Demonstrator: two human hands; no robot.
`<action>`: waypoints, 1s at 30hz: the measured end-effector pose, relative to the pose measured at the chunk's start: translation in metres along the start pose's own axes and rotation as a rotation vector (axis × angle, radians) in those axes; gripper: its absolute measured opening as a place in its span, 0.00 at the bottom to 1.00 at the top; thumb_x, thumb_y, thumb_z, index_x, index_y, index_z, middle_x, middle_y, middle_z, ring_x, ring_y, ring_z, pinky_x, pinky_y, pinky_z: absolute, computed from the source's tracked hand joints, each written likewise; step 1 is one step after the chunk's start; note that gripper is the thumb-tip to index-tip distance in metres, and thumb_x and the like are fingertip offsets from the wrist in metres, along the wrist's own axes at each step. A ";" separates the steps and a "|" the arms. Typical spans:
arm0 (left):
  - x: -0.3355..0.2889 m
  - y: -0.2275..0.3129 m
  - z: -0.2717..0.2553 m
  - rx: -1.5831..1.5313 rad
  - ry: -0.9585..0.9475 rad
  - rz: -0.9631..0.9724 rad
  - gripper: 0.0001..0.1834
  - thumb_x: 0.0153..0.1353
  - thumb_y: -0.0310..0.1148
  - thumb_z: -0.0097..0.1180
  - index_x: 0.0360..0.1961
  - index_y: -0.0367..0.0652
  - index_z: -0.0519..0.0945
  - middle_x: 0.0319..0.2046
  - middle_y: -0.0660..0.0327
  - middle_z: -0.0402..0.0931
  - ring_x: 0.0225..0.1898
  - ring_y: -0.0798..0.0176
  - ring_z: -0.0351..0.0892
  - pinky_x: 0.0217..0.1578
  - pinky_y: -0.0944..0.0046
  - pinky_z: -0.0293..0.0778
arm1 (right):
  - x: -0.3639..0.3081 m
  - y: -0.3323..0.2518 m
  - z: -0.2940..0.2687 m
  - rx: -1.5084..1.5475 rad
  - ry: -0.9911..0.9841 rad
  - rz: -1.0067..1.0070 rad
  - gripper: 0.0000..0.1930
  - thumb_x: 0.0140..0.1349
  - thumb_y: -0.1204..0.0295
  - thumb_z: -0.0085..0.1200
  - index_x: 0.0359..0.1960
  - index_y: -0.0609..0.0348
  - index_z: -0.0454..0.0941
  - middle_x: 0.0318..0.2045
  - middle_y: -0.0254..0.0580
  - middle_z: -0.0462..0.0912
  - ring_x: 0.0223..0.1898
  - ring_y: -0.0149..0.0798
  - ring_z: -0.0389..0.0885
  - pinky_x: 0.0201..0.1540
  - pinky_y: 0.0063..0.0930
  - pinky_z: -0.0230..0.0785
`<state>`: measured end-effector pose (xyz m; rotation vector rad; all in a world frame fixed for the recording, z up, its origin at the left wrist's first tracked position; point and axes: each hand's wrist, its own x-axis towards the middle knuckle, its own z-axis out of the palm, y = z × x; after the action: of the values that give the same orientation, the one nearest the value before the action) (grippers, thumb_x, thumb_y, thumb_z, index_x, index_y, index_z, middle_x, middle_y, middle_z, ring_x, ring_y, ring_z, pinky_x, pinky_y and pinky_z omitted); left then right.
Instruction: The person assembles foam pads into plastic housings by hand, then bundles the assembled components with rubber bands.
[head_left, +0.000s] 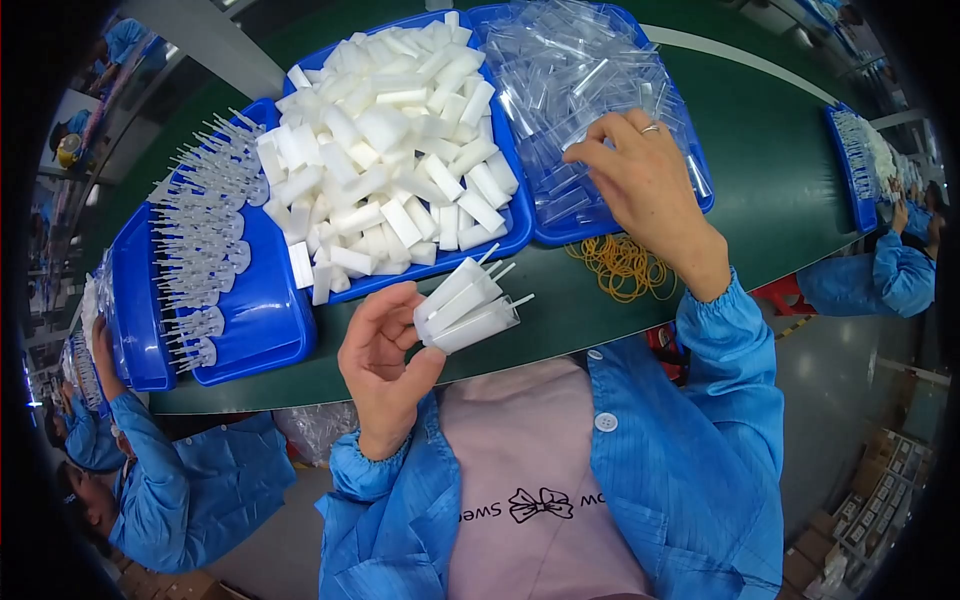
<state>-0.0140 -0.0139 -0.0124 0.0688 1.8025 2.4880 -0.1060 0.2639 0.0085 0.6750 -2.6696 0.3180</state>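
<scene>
My left hand grips a white plastic piece with thin prongs by its base, between thumb and fingers. White blocks sit on its prongs, at least one apparently inside a clear sleeve, and the prong tips stick out to the upper right. Over a blue tray of clear plastic sleeves, my right hand has its thumb and forefinger drawn together. Whatever is between those fingertips is too clear or hidden to make out. Left of that tray, another blue tray is heaped with white foam blocks.
Yellow rubber bands lie on the green table below the right tray. At left, a blue tray holds rows of pronged white pieces. Co-workers in blue sit at left and right.
</scene>
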 end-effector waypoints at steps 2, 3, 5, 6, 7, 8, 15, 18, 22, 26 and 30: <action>0.000 0.000 -0.001 0.003 -0.006 0.000 0.30 0.46 0.21 0.60 0.54 0.32 0.68 0.43 0.54 0.73 0.46 0.63 0.75 0.50 0.64 0.71 | 0.000 0.000 0.003 -0.059 -0.048 -0.025 0.08 0.49 0.80 0.54 0.31 0.53 0.78 0.32 0.37 0.72 0.38 0.41 0.70 0.39 0.33 0.61; 0.000 0.000 -0.001 0.005 -0.011 0.002 0.30 0.47 0.21 0.60 0.54 0.32 0.68 0.43 0.54 0.73 0.46 0.63 0.75 0.50 0.64 0.71 | 0.000 0.002 0.009 -0.088 -0.048 -0.054 0.08 0.49 0.79 0.54 0.31 0.53 0.78 0.31 0.37 0.71 0.37 0.40 0.69 0.39 0.33 0.61; 0.000 0.000 -0.001 0.001 -0.011 0.003 0.30 0.47 0.21 0.60 0.54 0.32 0.68 0.43 0.54 0.73 0.46 0.63 0.75 0.50 0.64 0.71 | 0.000 0.004 0.012 -0.117 -0.049 -0.084 0.08 0.50 0.79 0.53 0.31 0.53 0.79 0.31 0.37 0.70 0.36 0.40 0.69 0.39 0.32 0.60; 0.000 0.000 -0.001 -0.004 -0.011 0.004 0.30 0.47 0.21 0.60 0.54 0.32 0.68 0.43 0.54 0.73 0.46 0.63 0.75 0.50 0.64 0.71 | -0.001 0.004 0.011 -0.073 -0.053 -0.064 0.08 0.49 0.78 0.55 0.32 0.53 0.78 0.32 0.37 0.71 0.36 0.40 0.69 0.39 0.32 0.60; 0.000 -0.001 -0.001 -0.003 -0.004 0.007 0.30 0.47 0.21 0.60 0.54 0.32 0.68 0.43 0.54 0.73 0.46 0.63 0.75 0.50 0.64 0.71 | -0.001 0.005 0.012 -0.026 -0.058 -0.051 0.08 0.48 0.77 0.56 0.32 0.53 0.78 0.34 0.37 0.71 0.37 0.40 0.70 0.39 0.33 0.61; 0.001 -0.002 -0.001 -0.015 -0.005 -0.002 0.30 0.47 0.21 0.60 0.54 0.32 0.68 0.43 0.54 0.73 0.46 0.63 0.75 0.50 0.64 0.71 | -0.001 0.004 0.010 -0.022 -0.058 -0.057 0.08 0.48 0.77 0.56 0.32 0.53 0.78 0.34 0.37 0.71 0.37 0.40 0.70 0.39 0.33 0.61; 0.008 -0.001 0.005 -0.014 -0.061 -0.016 0.30 0.46 0.18 0.58 0.54 0.32 0.69 0.43 0.57 0.70 0.45 0.64 0.74 0.50 0.65 0.71 | -0.001 -0.040 -0.026 0.290 0.085 -0.044 0.14 0.44 0.78 0.60 0.35 0.52 0.78 0.36 0.35 0.76 0.37 0.40 0.74 0.40 0.32 0.62; 0.010 0.002 0.007 0.028 -0.096 0.020 0.29 0.47 0.17 0.56 0.55 0.33 0.70 0.45 0.58 0.67 0.46 0.64 0.74 0.50 0.65 0.71 | 0.000 -0.050 -0.031 0.258 0.124 -0.084 0.15 0.43 0.79 0.60 0.35 0.53 0.78 0.35 0.34 0.76 0.36 0.39 0.74 0.40 0.32 0.62; 0.010 0.002 0.008 0.044 -0.163 0.057 0.27 0.49 0.17 0.54 0.55 0.33 0.71 0.47 0.58 0.66 0.47 0.65 0.72 0.50 0.67 0.70 | -0.001 -0.055 -0.030 0.169 0.195 -0.098 0.15 0.41 0.79 0.61 0.34 0.53 0.78 0.32 0.33 0.76 0.32 0.37 0.74 0.40 0.32 0.63; 0.008 0.003 0.007 0.050 -0.180 0.054 0.26 0.49 0.18 0.54 0.53 0.33 0.73 0.46 0.58 0.66 0.46 0.66 0.72 0.50 0.69 0.69 | -0.001 -0.058 -0.030 0.122 0.260 -0.162 0.13 0.39 0.78 0.60 0.31 0.53 0.79 0.31 0.33 0.75 0.27 0.34 0.73 0.38 0.32 0.64; 0.008 0.005 0.008 0.041 -0.180 0.032 0.25 0.49 0.18 0.55 0.53 0.33 0.74 0.46 0.58 0.66 0.46 0.65 0.72 0.50 0.68 0.69 | -0.001 -0.062 -0.034 0.116 0.291 -0.183 0.12 0.39 0.78 0.59 0.30 0.54 0.79 0.31 0.34 0.75 0.26 0.34 0.73 0.37 0.32 0.65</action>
<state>-0.0216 -0.0074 -0.0053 0.3153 1.7924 2.3788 -0.0652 0.2213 0.0465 0.8324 -2.3094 0.4838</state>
